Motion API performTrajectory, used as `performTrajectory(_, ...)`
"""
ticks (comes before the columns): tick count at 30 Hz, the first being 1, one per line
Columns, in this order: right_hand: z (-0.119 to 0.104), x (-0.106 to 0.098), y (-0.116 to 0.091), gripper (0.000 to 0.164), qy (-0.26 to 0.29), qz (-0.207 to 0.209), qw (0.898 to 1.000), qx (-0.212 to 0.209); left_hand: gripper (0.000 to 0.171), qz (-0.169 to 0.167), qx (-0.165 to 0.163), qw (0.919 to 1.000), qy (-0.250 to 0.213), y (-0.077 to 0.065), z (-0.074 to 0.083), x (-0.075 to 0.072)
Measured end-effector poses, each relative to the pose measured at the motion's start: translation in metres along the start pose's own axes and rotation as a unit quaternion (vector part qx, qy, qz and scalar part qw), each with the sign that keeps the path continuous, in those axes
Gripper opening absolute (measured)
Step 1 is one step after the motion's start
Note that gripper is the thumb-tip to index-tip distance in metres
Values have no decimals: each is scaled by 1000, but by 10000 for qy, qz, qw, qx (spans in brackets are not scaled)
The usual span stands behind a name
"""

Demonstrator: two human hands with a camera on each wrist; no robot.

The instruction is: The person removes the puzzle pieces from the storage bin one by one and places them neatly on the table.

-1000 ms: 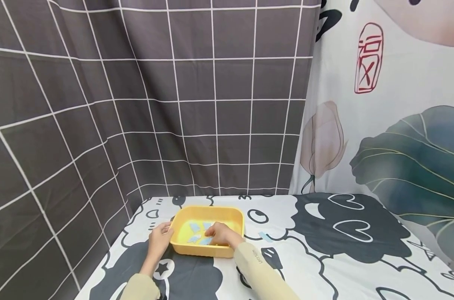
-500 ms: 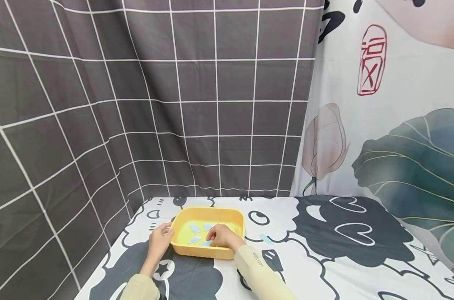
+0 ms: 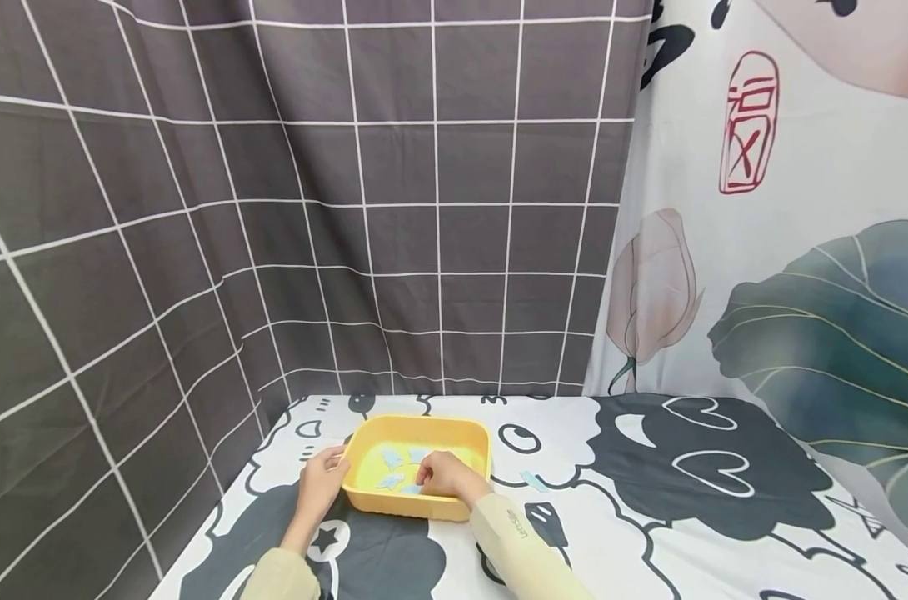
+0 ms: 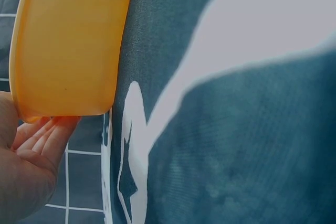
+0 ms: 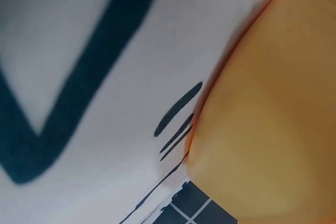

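A yellow plastic basin [image 3: 379, 500] stands on the patterned cloth, with several light blue flat pieces [image 3: 391, 457] lying in it. My left hand [image 3: 321, 482] holds the basin's left end. The left wrist view shows the fingers [image 4: 59, 135] against the end wall and the thumb side close to the rim. Over the basin's front wall reaches my right hand [image 3: 445, 475], its fingers bent down to the floor beside a light blue piece [image 3: 411, 490]. Those fingertips are hidden, so I cannot tell whether they pinch a piece. In the right wrist view only the basin's outer wall [image 5: 262, 119] shows.
Another light blue piece [image 3: 533, 480] lies on the black-and-white cloth [image 3: 596, 533], right of the basin. A dark gridded curtain [image 3: 469, 233] hangs behind and to the left. At the right hangs a white curtain [image 3: 649, 275] with flower and leaf prints.
My right hand's fingers have drawn slightly right inside the basin and bent further down. The left hand keeps its place at the basin's end. The head view has shifted slightly.
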State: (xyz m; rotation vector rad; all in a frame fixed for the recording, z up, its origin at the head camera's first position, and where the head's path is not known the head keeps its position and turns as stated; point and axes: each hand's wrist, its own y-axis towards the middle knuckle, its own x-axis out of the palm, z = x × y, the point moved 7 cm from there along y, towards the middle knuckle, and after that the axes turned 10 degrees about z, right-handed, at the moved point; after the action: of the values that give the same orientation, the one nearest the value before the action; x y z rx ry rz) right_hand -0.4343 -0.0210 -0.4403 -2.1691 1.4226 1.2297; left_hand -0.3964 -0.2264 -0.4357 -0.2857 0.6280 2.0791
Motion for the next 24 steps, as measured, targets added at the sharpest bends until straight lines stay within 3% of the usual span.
performTrajectory(20,-1,5,0,6,-313,-63,9989,-340,34,-2,-18,10000,-36,-1,-1,1)
performTrajectory(24,-5,8,2,7,-318,-97,9978,-568,33,51,30,10000,-52,-1,0,1)
